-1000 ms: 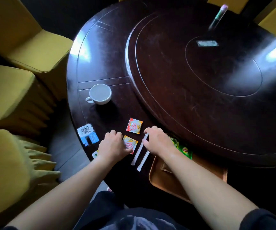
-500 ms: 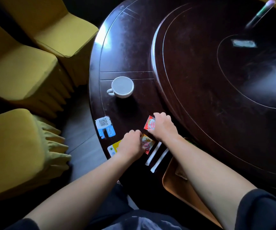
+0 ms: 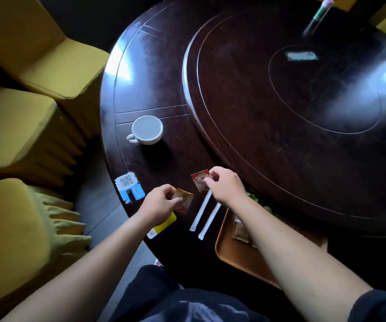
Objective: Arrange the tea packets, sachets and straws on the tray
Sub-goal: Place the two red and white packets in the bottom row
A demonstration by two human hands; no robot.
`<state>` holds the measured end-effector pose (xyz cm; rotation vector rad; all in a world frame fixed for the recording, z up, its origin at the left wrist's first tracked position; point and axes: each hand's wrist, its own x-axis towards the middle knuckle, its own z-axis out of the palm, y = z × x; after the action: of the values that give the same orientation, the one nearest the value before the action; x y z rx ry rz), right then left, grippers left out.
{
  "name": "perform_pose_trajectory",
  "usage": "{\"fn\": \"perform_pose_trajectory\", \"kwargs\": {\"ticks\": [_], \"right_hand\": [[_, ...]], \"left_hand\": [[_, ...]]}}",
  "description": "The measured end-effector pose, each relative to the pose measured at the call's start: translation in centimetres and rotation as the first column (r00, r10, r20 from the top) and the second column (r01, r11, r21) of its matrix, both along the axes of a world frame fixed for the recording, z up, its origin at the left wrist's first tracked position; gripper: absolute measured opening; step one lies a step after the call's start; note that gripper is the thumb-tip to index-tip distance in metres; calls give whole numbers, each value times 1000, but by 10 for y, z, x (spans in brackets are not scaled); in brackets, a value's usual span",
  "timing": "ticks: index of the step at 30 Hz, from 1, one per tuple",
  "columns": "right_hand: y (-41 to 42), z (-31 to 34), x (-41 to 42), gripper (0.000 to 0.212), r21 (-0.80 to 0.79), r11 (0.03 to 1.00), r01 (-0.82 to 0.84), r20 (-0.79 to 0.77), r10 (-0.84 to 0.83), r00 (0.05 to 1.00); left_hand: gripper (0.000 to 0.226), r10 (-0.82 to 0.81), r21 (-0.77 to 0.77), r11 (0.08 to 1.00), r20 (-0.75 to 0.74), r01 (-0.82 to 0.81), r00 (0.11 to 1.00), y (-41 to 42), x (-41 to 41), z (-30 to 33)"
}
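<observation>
My right hand [image 3: 227, 185] pinches a red sachet [image 3: 200, 180] by its right edge and holds it tilted above the dark table. A second red and orange sachet [image 3: 184, 200] is gripped by my left hand [image 3: 160, 202] a little nearer to me. Between my forearms lie two white wrapped straws [image 3: 205, 218], side by side on the table. A brown tray [image 3: 236, 254] sits at the table's near edge under my right forearm, with a brownish packet [image 3: 240, 231] in it. Green tea packets [image 3: 260, 202] show dimly beyond the tray, mostly hidden by my arm.
A white cup [image 3: 146, 130] stands to the far left of my hands. A QR-code sticker [image 3: 129, 187] and a yellow sticker [image 3: 163, 226] mark the table edge. A raised round turntable [image 3: 291, 101] fills the table's middle. Yellow-covered chairs [image 3: 25, 108] stand on the left.
Both hands have lifted a sachet each off the table, where before they lay flat on them. The view has shifted, so the table now sits further right.
</observation>
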<state>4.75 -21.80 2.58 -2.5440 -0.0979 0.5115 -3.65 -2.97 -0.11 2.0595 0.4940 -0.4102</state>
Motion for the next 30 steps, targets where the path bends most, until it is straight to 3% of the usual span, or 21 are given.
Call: {"fn": "perform_pose_trajectory", "kwargs": {"ticks": [7,13,17,25,27,30], "right_hand": [[-76,10,-47,10,187,925,330,-72,-322,944],[-139,-8,-101,12,203,820,536,-207,-499,841],[-163,-17,-135,2,193,801,567,-233,-524,819],[-184,-32,-174,15,130,829,543,-267,-498,825],[-186,-36,-178,8,135,838,529,-260,-485,835],[-186,-38,-181,16,57,885,462,-206,-442,873]], "left_hand": [[16,-57,-205,978,-56,44,997,-29,2,21],[29,-281,-251,934,-83,253,956,-82,4,27],[31,-428,-177,895,-84,409,900,-113,-3,24],[32,-694,63,711,-100,700,714,-156,-14,11],[31,-725,146,667,-98,730,682,-159,-17,8],[38,-773,354,578,-51,736,632,-161,-23,0]]}}
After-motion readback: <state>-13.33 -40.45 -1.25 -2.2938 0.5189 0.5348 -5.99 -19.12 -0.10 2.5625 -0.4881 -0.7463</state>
